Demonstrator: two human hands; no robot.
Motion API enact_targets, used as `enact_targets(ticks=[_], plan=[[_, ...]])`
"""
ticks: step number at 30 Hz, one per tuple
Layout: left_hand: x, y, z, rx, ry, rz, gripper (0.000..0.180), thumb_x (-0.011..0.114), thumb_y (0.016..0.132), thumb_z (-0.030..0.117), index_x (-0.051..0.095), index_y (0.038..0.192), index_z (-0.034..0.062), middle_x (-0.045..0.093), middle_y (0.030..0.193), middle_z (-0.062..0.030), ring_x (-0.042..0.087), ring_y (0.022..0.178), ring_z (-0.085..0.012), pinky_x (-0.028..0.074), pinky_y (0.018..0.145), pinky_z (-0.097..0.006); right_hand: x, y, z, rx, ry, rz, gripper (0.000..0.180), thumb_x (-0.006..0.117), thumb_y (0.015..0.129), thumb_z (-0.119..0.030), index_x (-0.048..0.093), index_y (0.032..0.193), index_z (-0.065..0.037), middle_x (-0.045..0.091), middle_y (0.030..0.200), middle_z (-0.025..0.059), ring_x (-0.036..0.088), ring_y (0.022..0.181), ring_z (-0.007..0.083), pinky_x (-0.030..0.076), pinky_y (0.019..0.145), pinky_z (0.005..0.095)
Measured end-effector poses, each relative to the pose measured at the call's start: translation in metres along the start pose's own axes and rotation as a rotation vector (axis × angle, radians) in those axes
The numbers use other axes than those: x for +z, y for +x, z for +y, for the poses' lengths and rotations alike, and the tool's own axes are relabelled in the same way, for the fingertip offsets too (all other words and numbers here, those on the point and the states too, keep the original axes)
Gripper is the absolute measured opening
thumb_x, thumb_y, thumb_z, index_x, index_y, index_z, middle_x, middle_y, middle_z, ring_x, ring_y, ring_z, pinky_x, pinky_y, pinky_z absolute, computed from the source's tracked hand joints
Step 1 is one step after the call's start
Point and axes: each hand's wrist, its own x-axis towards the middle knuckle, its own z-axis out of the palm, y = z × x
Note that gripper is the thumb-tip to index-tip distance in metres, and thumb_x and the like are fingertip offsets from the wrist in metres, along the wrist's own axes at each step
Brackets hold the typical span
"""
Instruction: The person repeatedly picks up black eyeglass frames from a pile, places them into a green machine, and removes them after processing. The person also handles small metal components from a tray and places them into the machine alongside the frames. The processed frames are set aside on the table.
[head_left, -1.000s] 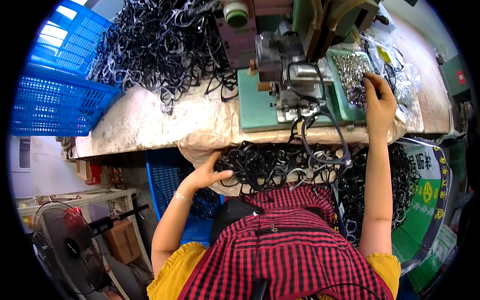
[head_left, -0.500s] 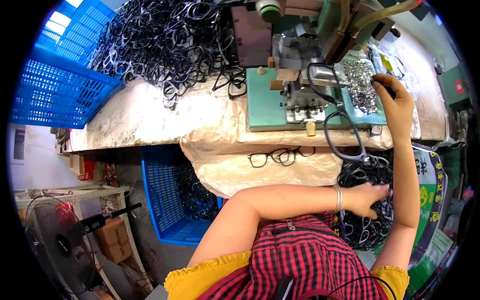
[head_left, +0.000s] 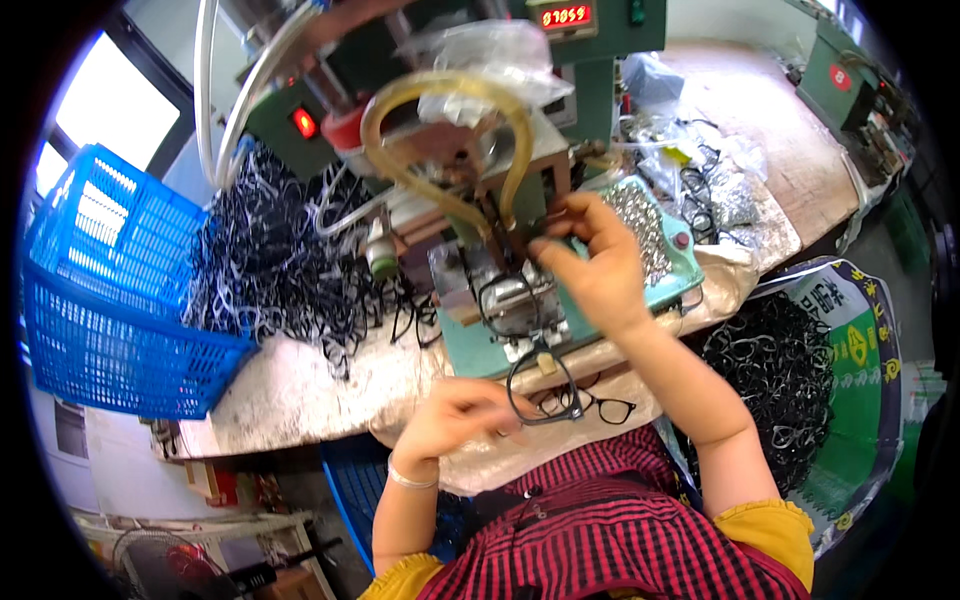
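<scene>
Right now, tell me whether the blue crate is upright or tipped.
Tipped: the blue crate lies on its side, its open mouth facing the heap of black frames.

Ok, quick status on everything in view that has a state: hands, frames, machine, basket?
left hand: closed on a black frame at the bench edge
right hand: raised at the machine, fingers pinched; what they grip is unclear
machine: red lamp lit, display lit
second frame: lying loose on the bench
blue basket: on its side, frames spilling out

left hand [head_left: 455, 415] now gripping eyeglass frame [head_left: 540, 385]
</scene>
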Motion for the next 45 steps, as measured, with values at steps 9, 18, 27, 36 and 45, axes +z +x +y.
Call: enact_targets(ticks=[9,18,27,36,45], plan=[[-0.019,0.036,0.113,0.944,0.449,0.82,0.013,0.056,0.097,-0.005,0.061,0.109,-0.0052,0.072,0.088,-0.017,0.07,0.072,-0.0214,0.059,0.064,-0.03,0.013,-0.003,-0.019,0.2,0.193,-0.108,0.048,0.072,0.081,-0.001,0.052,0.125,0.005,0.071,0.09,0.0054,0.063,0.089,0.0097,0.047,0.087,0.0256],[-0.025,0.014,0.059,1.089,0.423,0.955,0.017,0.05,0.102,0.003,0.061,0.112,-0.0057,0.072,0.091,-0.0187,0.07,0.073,-0.0223,0.059,0.065,-0.03,-0.012,-0.045,-0.042,-0.134,-0.214,-0.202,0.064,0.068,0.08,0.002,0.048,0.14,0.002,0.057,0.137,0.019,0.059,0.124,0.031,0.045,0.106,0.0411],[-0.057,-0.088,-0.077,0.153,0.028,0.959,0.013,0.06,0.099,0.007,0.067,0.101,-0.0035,0.07,0.087,-0.0068,0.061,0.073,-0.0107,0.049,0.066,-0.024,0.022,-0.21,0.102,-0.043,-0.769,-1.185,0.054,0.061,0.082,-0.009,0.053,0.134,0.002,0.056,0.132,0.0232,0.051,0.129,0.0359,0.049,0.096,0.0527],[-0.003,-0.082,-0.095,0.124,0.362,0.735,0.009,0.068,0.092,0.005,0.071,0.096,-0.0024,0.071,0.084,-0.0083,0.068,0.072,-0.0131,0.051,0.065,-0.025,-0.056,-0.22,0.174,0.04,-1.292,-1.134,0.02,0.056,0.09,-0.016,0.074,0.094,-0.007,0.069,0.102,0.0137,0.069,0.097,0.0299,0.059,0.073,0.0422],[-0.012,-0.117,-0.126,0.089,0.386,0.847,0.007,0.067,0.092,0.004,0.071,0.095,-0.0014,0.071,0.083,-0.0075,0.067,0.071,-0.0124,0.05,0.064,-0.025,-0.27,-0.153,0.029,0.508,-2.126,-1.007,0.011,0.067,0.08,-0.016,0.074,0.088,-0.013,0.071,0.097,0.0067,0.067,0.1,0.0261,0.055,0.082,0.0391]])
